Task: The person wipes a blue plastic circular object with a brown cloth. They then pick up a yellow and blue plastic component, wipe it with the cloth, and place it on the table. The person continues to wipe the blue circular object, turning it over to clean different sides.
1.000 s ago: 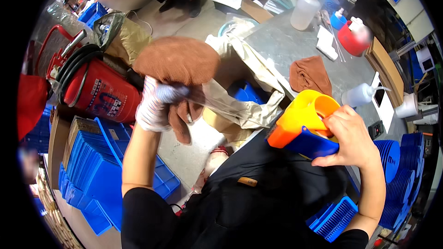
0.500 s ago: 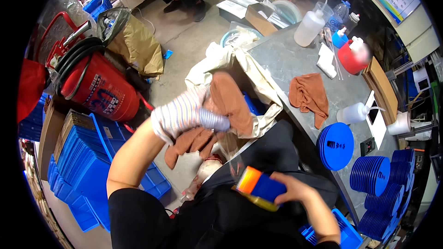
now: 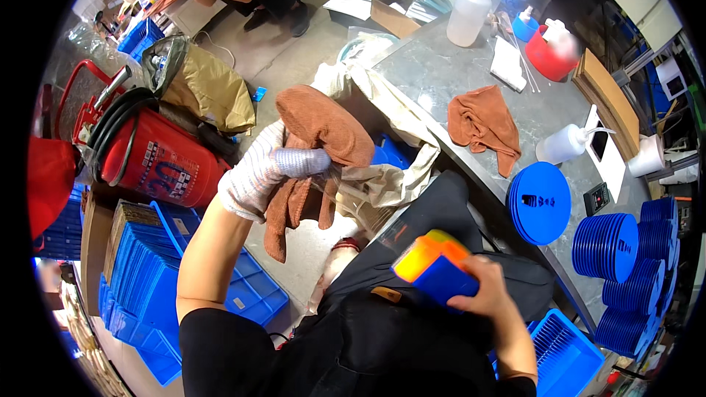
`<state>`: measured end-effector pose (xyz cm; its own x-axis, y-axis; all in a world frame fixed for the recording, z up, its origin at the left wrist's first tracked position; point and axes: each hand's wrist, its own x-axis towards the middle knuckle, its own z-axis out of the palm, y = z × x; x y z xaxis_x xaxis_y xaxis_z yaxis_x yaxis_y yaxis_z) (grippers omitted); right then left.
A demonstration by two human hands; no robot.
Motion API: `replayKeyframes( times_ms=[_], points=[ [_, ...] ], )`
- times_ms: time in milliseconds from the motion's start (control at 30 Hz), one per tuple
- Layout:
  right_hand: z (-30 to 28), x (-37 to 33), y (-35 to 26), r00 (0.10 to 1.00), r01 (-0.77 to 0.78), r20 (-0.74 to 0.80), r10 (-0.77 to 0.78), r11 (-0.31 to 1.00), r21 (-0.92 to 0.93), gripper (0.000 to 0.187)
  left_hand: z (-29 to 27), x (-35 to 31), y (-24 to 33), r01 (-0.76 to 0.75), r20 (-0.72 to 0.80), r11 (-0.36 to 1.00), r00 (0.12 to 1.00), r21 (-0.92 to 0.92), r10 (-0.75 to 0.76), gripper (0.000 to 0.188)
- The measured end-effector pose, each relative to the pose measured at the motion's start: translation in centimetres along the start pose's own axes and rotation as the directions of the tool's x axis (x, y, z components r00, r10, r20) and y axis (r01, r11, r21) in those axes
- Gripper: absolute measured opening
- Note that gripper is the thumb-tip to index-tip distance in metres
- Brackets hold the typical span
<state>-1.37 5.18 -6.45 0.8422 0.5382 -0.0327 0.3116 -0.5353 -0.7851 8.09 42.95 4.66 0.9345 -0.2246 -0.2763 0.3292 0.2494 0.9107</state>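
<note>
Cloth (image 3: 326,129), brown and bunched, is gripped in the gloved left hand (image 3: 266,170); lower to its right, the bare right hand (image 3: 485,290) grasps a blue-and-orange tape dispenser (image 3: 441,278). Beyond the right hand, a second cloth (image 3: 482,123) lies on the desk (image 3: 415,77).

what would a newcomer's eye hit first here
Probably the red cylinder at the left. Near the middle, the gloved left hand grips brown cloth; below and right, the bare right hand holds an orange-and-blue tape dispenser. Blue discs sit stacked at right.
</note>
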Motion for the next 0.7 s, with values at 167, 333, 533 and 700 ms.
replayKeyframes(
  times_ms=[167, 333, 533, 700],
  points=[
    [-7.4, 3.0, -3.3, 0.952, 0.094, -0.22, -0.213, 0.888, -0.45, 0.061, 1.3, -1.2, -0.2, -0.114, -0.041, 0.975, 0.993, -0.193, 0.108, 0.069],
    [-11.2, 6.8, -4.6, 0.956, 0.094, -0.187, -0.227, 0.839, -0.537, 0.059, 2.9, -1.9, -0.2, -0.19, -0.081, 0.951, 0.981, -0.242, 0.176, 0.074],
    [-14.0, 8.8, -4.5, 0.967, 0.192, -0.042, -0.252, 0.825, -0.532, 0.062, 2.1, -0.6, 0.4, -0.22, -0.129, 0.933, 0.973, -0.284, 0.19, 0.06],
    [-15.7, 10.7, -4.0, 0.916, 0.301, -0.007, -0.401, 0.699, -0.649, 0.06, -0.9, -0.7, -0.7, -0.283, -0.208, 0.952, 0.944, -0.119, 0.254, 0.054]
  ],
)
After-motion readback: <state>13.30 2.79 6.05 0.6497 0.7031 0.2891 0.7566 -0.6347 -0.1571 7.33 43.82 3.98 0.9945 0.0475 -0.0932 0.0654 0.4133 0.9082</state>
